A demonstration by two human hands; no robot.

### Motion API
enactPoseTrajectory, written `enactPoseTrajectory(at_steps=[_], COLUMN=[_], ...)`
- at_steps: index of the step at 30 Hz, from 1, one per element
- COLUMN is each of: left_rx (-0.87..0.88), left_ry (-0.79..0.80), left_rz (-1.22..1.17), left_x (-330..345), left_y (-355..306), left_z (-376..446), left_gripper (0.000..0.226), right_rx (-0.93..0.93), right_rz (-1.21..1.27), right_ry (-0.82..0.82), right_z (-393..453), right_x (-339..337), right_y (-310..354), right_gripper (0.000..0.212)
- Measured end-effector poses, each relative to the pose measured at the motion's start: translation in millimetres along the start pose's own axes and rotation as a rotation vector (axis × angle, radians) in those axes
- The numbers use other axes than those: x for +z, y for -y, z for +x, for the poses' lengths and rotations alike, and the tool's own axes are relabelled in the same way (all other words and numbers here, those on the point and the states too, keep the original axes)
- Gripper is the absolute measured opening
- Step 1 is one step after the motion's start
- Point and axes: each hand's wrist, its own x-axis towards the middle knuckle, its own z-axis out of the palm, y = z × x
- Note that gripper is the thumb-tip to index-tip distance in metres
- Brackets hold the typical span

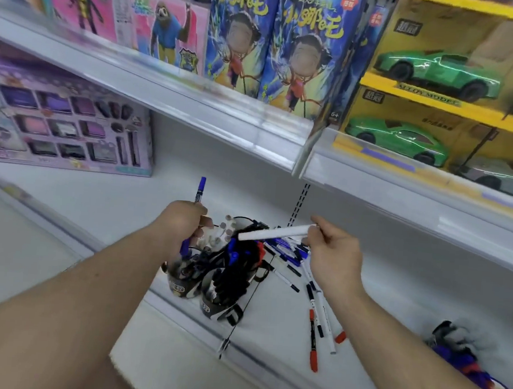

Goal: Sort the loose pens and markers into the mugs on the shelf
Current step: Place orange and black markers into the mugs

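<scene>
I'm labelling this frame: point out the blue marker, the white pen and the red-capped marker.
blue marker (200,188): head view, upper barrel above left hand.
white pen (273,234): head view, mid-barrel.
red-capped marker (313,340): head view, barrel, on shelf.

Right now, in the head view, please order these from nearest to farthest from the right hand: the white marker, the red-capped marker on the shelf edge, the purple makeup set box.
1. White marker: pinched in the right hand.
2. Red-capped marker: lying below the hand, on the shelf's front edge.
3. Purple makeup set box: far left, at the shelf's back.

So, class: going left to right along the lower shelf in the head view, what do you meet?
Purple makeup set box → left hand gripping a blue marker → right hand pinching a white pen.
</scene>
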Motion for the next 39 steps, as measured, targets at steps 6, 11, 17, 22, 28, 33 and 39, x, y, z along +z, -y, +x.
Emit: enactPoseTrajectory(at_steps=[6,11,17,22,28,33,39], left_rx=[-0.023,-0.008,-0.033,-0.058,-0.078,-0.051,0.002], left_ry=[-0.106,-0.051,0.047,0.088,0.113,0.165,0.185], left_rz=[-0.080,-0.088,-0.241,-0.283,-0.270,-0.358,-0.649], left_x=[-36,-35,-26,-22,-20,-10,36], left_y=[4,5,5,7,9,8,8], left_z=[23,34,37,40,40,36,16], left_gripper=[0.015,0.016,0.015,0.015,0.015,0.015,0.017], right_rx=[-0.302,-0.423,-0.423,-0.428,-0.404,-0.262,0.638], right_rz=[-0.247,-0.465,-0.614,-0.732,-0.858,-0.705,0.247], right_ry=[0.106,0.234,0.316,0.334,0.438,0.476,0.408], right_z=[23,40,49,49,54,53,12], right_x=[76,126,165,187,206,187,105], right_y=[-3,-22,-46,-63,-80,-64,-18], right_gripper=[0.031,0.034,0.037,0.014,0.027,0.028,0.040])
